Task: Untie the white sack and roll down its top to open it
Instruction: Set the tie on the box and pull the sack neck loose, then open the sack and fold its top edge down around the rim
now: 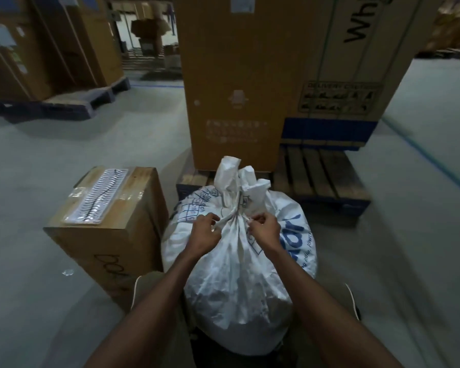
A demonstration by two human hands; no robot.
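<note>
Sack (239, 282) of white woven plastic with blue printing stands upright on the grey floor (51, 168), filling the lower middle of the head view, and it serves as the landmark for everything else. Its top is gathered into a tight neck (234, 216) that is bound with a thin tie, and above the neck the loose mouth of the sack flares up in crumpled folds (237, 179). Left hand (206, 232) sits against the left side of the neck with its fingers curled, pinching the tie or the bunched cloth there; which of the two cannot be told. Right hand (264, 229) is at the right side of the neck, its fingertips pinching a short white end of the tie. Both forearms reach in from the bottom edge, one on each side of the sack. Just left of the sack stands a brown carton (112, 235) with a clear plastic packet (98, 197) lying on its top face. Directly behind the sack rises a tall cardboard box (234, 83), and to the right of that a larger printed box (356, 62) rests on a wooden pallet (322, 176). Far behind and to the left of the sack, more cartons (51, 43) sit on a dark pallet (59, 102)
</note>
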